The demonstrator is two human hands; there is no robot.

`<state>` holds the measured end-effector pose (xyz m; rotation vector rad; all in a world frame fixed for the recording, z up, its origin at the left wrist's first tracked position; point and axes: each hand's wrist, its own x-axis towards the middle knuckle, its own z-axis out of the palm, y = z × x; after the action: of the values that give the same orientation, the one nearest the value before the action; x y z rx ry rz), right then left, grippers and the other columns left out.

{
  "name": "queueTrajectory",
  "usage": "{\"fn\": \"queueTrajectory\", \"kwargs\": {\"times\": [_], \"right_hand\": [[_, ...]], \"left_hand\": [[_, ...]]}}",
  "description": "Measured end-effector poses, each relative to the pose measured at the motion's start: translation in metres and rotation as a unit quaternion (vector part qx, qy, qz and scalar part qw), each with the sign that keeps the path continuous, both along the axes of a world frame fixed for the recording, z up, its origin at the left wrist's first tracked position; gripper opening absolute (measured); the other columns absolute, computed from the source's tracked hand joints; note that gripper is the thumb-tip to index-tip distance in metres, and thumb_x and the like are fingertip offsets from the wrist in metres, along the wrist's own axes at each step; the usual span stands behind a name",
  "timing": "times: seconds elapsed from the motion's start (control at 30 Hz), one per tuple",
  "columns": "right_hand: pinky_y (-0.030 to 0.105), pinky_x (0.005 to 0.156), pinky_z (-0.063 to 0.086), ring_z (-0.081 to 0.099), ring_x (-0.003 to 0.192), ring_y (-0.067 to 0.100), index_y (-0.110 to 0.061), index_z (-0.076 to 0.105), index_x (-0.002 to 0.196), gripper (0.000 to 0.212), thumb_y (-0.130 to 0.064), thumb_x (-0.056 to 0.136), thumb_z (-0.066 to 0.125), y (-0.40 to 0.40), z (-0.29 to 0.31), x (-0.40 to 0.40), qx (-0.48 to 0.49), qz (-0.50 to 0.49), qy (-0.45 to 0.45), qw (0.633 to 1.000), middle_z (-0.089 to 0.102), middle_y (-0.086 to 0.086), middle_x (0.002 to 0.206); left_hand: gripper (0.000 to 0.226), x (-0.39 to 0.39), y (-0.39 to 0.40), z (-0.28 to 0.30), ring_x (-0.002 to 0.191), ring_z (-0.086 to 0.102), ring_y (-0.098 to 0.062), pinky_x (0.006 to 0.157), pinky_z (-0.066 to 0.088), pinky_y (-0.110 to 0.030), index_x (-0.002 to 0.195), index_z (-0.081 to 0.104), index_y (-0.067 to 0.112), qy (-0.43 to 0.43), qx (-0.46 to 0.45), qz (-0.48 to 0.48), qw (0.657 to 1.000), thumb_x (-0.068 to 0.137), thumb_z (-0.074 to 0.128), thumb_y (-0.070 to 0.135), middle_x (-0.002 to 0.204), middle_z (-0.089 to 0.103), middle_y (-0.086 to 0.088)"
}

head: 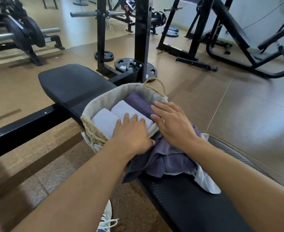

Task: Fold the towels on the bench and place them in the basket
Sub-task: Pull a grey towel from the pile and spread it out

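A woven basket (104,98) with a pale cloth lining stands on the black bench (74,84). Inside lie two folded white towels (102,120) and a folded purple towel (138,102). My left hand (133,131) rests flat on the nearer white towel at the basket's front rim, fingers spread. My right hand (173,121) hovers open over the rim and the purple towel, holding nothing. Just in front of the basket a crumpled heap of purple towels (168,159) lies on the bench, with a white towel (204,181) partly beneath it.
Gym floor surrounds the bench. A black rack upright (142,39) stands right behind the basket, with weight plates (123,65) at its foot. Barbell machines stand to the left (20,36) and right (238,39). My shoe (107,220) is on the floor below.
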<state>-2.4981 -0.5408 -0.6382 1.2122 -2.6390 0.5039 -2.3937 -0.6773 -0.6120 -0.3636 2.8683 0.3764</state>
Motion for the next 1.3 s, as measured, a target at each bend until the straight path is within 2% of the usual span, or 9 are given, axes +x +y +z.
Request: {"fn": "queueTrajectory", "kwargs": {"times": [0.1,0.3,0.53,0.8,0.93,1.0,1.07,1.13,1.3], "right_hand": [[0.039,0.119,0.034,0.040,0.143,0.019,-0.020,0.055,0.145,0.046,-0.040,0.103,0.051,0.053,-0.013,0.018,-0.067,-0.047,-0.034,0.996,0.049,-0.002,0.152],[0.017,0.121,0.008,0.018,0.154,0.011,-0.025,0.024,0.161,0.064,-0.047,0.104,0.045,0.162,-0.036,0.061,0.169,-0.040,-0.115,0.978,0.021,-0.012,0.166],[0.024,0.112,0.038,0.042,0.134,0.008,-0.036,0.040,0.150,0.051,-0.038,0.101,0.053,0.216,-0.027,0.098,0.186,-0.068,-0.148,0.969,0.036,-0.023,0.151],[0.018,0.076,0.044,0.051,0.096,0.005,-0.036,0.065,0.100,0.008,-0.032,0.096,0.059,0.237,-0.029,0.109,0.140,-0.119,-0.124,0.975,0.058,-0.020,0.096],[0.022,0.094,0.047,0.049,0.120,0.007,-0.027,0.059,0.098,0.010,-0.018,0.094,0.059,0.214,-0.025,0.103,0.003,-0.115,-0.097,0.989,0.057,-0.016,0.124],[0.022,0.108,0.040,0.046,0.133,0.003,-0.027,0.054,0.097,0.016,-0.011,0.097,0.057,0.208,-0.017,0.102,-0.127,-0.098,-0.196,0.967,0.057,-0.015,0.137],[0.032,0.095,0.049,0.061,0.105,0.011,-0.027,0.053,0.093,0.011,-0.019,0.101,0.053,0.206,-0.007,0.102,-0.279,-0.098,-0.345,0.891,0.069,-0.009,0.109],[0.030,0.076,0.046,0.054,0.077,0.014,-0.020,0.053,0.089,0.011,-0.027,0.098,0.051,0.210,-0.002,0.099,-0.400,-0.119,-0.368,0.831,0.061,-0.006,0.080],[0.033,0.060,0.038,0.046,0.061,0.016,-0.028,0.051,0.083,0.022,-0.028,0.105,0.053,0.219,0.010,0.095,-0.381,-0.152,-0.326,0.852,0.060,0.008,0.067]], "left_hand": [[0.081,-0.003,0.008,0.003,0.156,-0.002,-0.031,0.125,0.008,-0.049,0.158,0.022,0.019,0.057,0.003,-0.032,0.998,0.094,0.052,0.058,0.169,0.010,-0.009],[0.060,0.001,0.062,0.007,0.153,0.018,-0.020,0.125,0.011,-0.032,0.147,0.046,0.019,0.236,0.084,-0.155,0.956,0.093,0.064,0.039,0.159,0.038,0.000],[0.072,0.011,0.107,-0.033,0.155,0.012,-0.022,0.126,0.013,-0.044,0.158,0.024,0.028,0.028,0.005,-0.223,0.974,0.096,0.052,0.054,0.168,0.017,0.001],[0.075,0.002,0.124,-0.041,0.157,-0.003,-0.017,0.127,0.007,-0.044,0.161,0.012,0.022,0.034,-0.034,-0.195,0.980,0.101,0.039,0.058,0.170,0.004,0.005],[0.059,-0.009,0.124,-0.047,0.156,0.000,-0.014,0.126,0.009,-0.042,0.160,0.019,0.022,0.066,-0.043,-0.191,0.979,0.107,0.035,0.041,0.170,0.008,0.007],[0.054,-0.015,0.121,-0.048,0.156,0.006,-0.013,0.125,0.014,-0.041,0.159,0.025,0.023,0.085,-0.055,-0.184,0.978,0.107,0.035,0.034,0.169,0.014,0.008],[0.054,-0.020,0.117,-0.051,0.156,0.013,-0.016,0.124,0.018,-0.041,0.157,0.031,0.021,0.100,-0.056,-0.175,0.978,0.104,0.041,0.029,0.167,0.021,0.006],[0.057,-0.024,0.115,-0.056,0.155,0.019,-0.021,0.123,0.023,-0.041,0.156,0.034,0.015,0.119,-0.026,-0.168,0.978,0.101,0.049,0.023,0.165,0.027,-0.001],[0.069,-0.027,0.119,-0.053,0.155,0.018,-0.019,0.123,0.012,-0.027,0.157,0.030,0.011,0.146,0.015,-0.157,0.977,0.092,0.051,-0.001,0.166,0.024,-0.003]]}}
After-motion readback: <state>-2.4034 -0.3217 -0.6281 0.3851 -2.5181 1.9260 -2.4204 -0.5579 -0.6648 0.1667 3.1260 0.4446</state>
